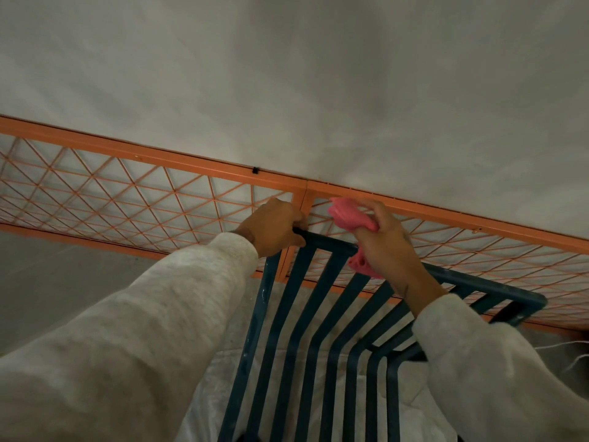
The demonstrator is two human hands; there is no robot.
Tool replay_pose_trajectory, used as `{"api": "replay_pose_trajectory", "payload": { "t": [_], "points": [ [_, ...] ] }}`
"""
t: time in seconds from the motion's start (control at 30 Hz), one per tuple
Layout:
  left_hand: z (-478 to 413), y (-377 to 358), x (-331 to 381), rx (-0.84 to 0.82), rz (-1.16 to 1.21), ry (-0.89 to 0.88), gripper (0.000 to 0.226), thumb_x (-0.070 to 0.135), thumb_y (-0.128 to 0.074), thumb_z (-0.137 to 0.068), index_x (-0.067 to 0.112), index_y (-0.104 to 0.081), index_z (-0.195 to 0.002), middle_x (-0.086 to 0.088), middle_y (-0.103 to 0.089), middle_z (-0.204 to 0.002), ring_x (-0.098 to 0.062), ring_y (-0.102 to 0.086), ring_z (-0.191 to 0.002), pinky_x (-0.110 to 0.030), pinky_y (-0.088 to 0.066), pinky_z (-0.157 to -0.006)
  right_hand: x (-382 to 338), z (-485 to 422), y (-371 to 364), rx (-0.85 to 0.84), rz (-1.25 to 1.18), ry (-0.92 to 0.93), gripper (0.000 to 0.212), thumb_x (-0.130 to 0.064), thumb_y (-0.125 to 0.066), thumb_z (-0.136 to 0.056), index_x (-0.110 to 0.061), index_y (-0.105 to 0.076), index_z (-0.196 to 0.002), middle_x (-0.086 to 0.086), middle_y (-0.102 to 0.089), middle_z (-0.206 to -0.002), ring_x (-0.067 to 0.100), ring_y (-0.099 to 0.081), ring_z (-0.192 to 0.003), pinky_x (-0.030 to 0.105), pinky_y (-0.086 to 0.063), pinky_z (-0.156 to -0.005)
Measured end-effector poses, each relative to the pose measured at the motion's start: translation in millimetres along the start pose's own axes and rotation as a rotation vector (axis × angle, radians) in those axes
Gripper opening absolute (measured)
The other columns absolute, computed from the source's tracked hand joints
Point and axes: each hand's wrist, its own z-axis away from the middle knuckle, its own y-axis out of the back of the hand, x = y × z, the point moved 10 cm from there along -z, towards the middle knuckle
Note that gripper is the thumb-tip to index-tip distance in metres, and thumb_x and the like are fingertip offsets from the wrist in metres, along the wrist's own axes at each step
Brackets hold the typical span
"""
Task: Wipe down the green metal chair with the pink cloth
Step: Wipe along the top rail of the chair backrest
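The green metal chair [306,314] fills the lower middle of the view, its dark slats running down from a top rail. My left hand [271,226] grips the left end of that top rail. My right hand [387,240] holds the bunched pink cloth [349,215] against the top rail just to the right. Part of the cloth pokes out below my palm, and my forearm hides some of the rail beyond it.
An orange wire-mesh fence panel [143,199] runs behind the chair from left to right along a pale grey wall [287,74]. White sheeting [229,362] lies under the chair. Thin white cords [570,355] trail at the right edge.
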Motion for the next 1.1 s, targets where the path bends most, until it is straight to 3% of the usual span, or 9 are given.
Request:
{"api": "replay_pose_trajectory", "payload": {
  "t": [0.1, 0.27, 0.4, 0.47, 0.63, 0.73, 0.83, 0.93, 1.1],
  "points": [
    [0, 2, 1, 0.024, 0.01, 0.003, 0.022, 0.027, -0.076, -0.079, 0.014, -0.076, -0.097, -0.001, -0.069, -0.094, -0.018, -0.061, -0.086, -0.037, -0.052, -0.081, 3, -6, -18, -0.095, 0.253, 0.015, 0.038, -0.017, -0.046, -0.1, -0.033, -0.054, -0.134, 0.002, -0.068, -0.096, 0.012, -0.062, -0.059, 0.024, -0.051, -0.051],
    [0, 5, 5, 0.05, 0.026, -0.012, 0.018, 0.026, -0.078, -0.078, 0.013, -0.077, -0.09, -0.002, -0.069, -0.084, -0.019, -0.062, -0.078, -0.029, -0.05, -0.072, -5, -5, -57, -0.095, 0.473, 0.197, 0.044, -0.017, -0.042, -0.097, -0.036, -0.057, -0.134, 0.004, -0.062, -0.128, 0.027, -0.066, -0.099, 0.041, -0.055, -0.089],
    [2, 5, 6, 0.072, 0.045, -0.029, 0.016, 0.029, -0.077, -0.078, 0.015, -0.078, -0.087, 0.004, -0.066, -0.077, -0.015, -0.061, -0.071, -0.014, -0.043, -0.063, 0, 18, -62, -0.093, 0.723, 0.359, 0.057, -0.005, -0.049, -0.096, -0.036, -0.047, -0.144, -0.002, -0.036, -0.158, 0.029, -0.045, -0.134, 0.046, -0.036, -0.115],
    [3, 6, 7, 0.083, 0.055, -0.038, 0.018, 0.027, -0.078, -0.078, 0.016, -0.078, -0.092, 0.011, -0.059, -0.078, -0.01, -0.056, -0.073, -0.014, -0.041, -0.064, 13, 31, -52, -0.033, 0.87, 0.41, 0.062, -0.006, -0.056, -0.09, -0.041, -0.048, -0.141, -0.008, -0.028, -0.16, 0.037, -0.042, -0.132, 0.052, -0.04, -0.108],
    [3, 4, 8, 0.091, 0.059, -0.038, 0.02, 0.025, -0.078, -0.078, 0.015, -0.076, -0.095, 0.017, -0.052, -0.077, -0.001, -0.049, -0.07, -0.012, -0.035, -0.062, 21, 40, -36, 0.11, 0.954, 0.444, 0.072, -0.002, -0.077, -0.068, -0.036, -0.061, -0.129, 0.0, -0.046, -0.15, 0.04, -0.055, -0.108, 0.055, -0.054, -0.083],
    [3, 5, 6, 0.104, 0.064, -0.03, 0.021, 0.024, -0.079, -0.077, 0.014, -0.077, -0.095, 0.01, -0.058, -0.081, -0.01, -0.055, -0.076, -0.016, -0.04, -0.064, 1, 38, -57, 0.058, 1.0, 0.492, 0.067, 0.0, -0.073, -0.069, -0.033, -0.063, -0.127, 0.005, -0.042, -0.151, 0.043, -0.052, -0.113, 0.055, -0.051, -0.088],
    [7, 6, 4, 0.105, 0.056, -0.025, 0.019, 0.023, -0.079, -0.076, 0.014, -0.077, -0.093, 0.006, -0.061, -0.083, -0.015, -0.06, -0.079, -0.031, -0.05, -0.073, -9, 38, -71, 0.004, 1.031, 0.453, 0.066, -0.003, -0.061, -0.081, -0.034, -0.053, -0.138, 0.003, -0.027, -0.159, 0.042, -0.04, -0.127, 0.054, -0.041, -0.1],
    [9, 7, 1, 0.115, 0.084, -0.011, 0.018, 0.02, -0.078, -0.077, 0.013, -0.077, -0.094, 0.004, -0.063, -0.086, -0.017, -0.061, -0.081, -0.034, -0.053, -0.076, 2, 39, -66, -0.049, 1.073, 0.418, 0.072, -0.005, -0.057, -0.085, -0.04, -0.039, -0.146, -0.003, -0.012, -0.164, 0.04, -0.03, -0.134, 0.051, -0.034, -0.108],
    [8, 6, 4, 0.13, 0.091, -0.004, 0.022, 0.023, -0.078, -0.079, 0.013, -0.075, -0.098, 0.008, -0.059, -0.087, -0.014, -0.059, -0.083, -0.029, -0.049, -0.076, 14, 45, -36, 0.018, 1.012, 0.336, 0.068, -0.004, -0.061, -0.083, -0.037, -0.048, -0.142, -0.002, -0.023, -0.162, 0.04, -0.035, -0.131, 0.053, -0.036, -0.107]
  ]
}}
